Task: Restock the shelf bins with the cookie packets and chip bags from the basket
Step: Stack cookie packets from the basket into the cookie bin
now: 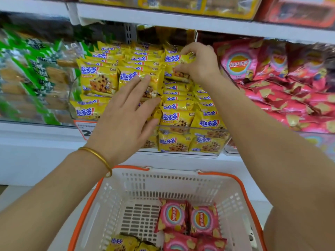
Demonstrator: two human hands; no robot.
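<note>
Cookie packets (pixel 97 78) in yellow wrappers crowd the clear shelf bin (pixel 181 154) at mid-shelf, stacked in rows; I see both hands in among them. On the middle row the left hand (pixel 126 113) lies flat, fingers straight and close together, fingertips pressing the face of a front packet; a gold bangle (pixel 97 155) circles that wrist. Higher and to the right, the right hand (pixel 197 64) pinches one yellow packet (pixel 172 58) by its right end between thumb and curled fingers, on top of the right-hand stack. Beside it, pink Lay's bags (pixel 239 63) fill the neighbouring bin; green packs (pixel 36 69) sit at far left. Below, well apart from both hands, the orange-rimmed basket (pixel 241 185) holds pink chip bags (pixel 172 216) and, at its near edge, more yellow packets (pixel 123 243).
</note>
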